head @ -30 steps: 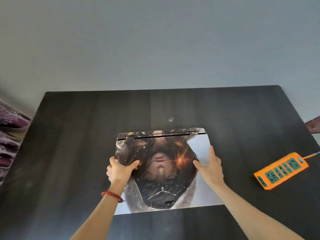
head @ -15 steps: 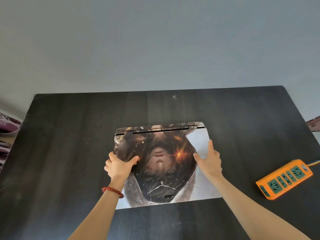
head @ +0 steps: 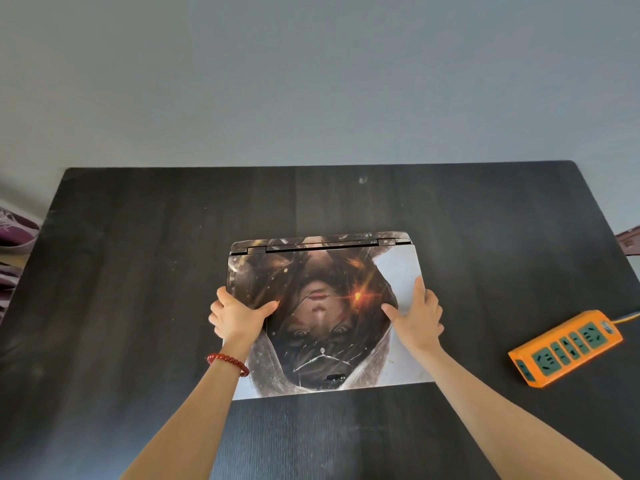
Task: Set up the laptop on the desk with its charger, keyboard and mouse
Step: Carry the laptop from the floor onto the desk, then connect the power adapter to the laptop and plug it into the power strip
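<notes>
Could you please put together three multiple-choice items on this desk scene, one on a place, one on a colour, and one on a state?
1. Where does the power strip lie relative to the laptop?
A. On the person's right
B. On its lid
C. On the person's left

2. What colour is the bracelet on the left wrist?
A. Blue
B. Red
C. White

3. In what state is the laptop?
A. Open, screen lit
B. Lid closed, flat on the desk
C. Standing on edge

Answers: 1 A, the strip sits apart near the desk's right edge. 2 B, red beads ring the wrist. 3 B, the printed lid faces up, with the left hand gripping its left edge and the right hand on its right side.
</notes>
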